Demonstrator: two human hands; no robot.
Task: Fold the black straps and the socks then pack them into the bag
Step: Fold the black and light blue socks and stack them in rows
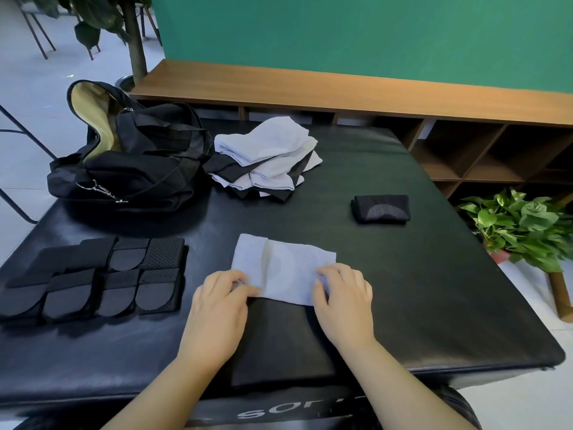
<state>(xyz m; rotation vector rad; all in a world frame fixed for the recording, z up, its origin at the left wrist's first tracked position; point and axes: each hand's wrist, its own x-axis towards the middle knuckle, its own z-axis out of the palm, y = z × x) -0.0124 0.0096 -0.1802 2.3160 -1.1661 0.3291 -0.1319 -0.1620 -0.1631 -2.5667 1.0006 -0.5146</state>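
We see the left hand point(221, 297) and right hand point(341, 293) with curled fingers pinching the near edge of a soft, pale rectangular sock point(283, 268), long axis lying left-right across the glossy black worktop point(434, 290).

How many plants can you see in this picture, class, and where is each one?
2. A leafy green potted plant stands on the floor to the right of the black table; a tall plant with a trunk stands at upper left, behind the black bag. Others may lie outside the view.

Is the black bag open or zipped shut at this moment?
Open. The bag gapes at its far-left end, where the tan lining shows inside the mouth. Nothing packed is visible inside it.
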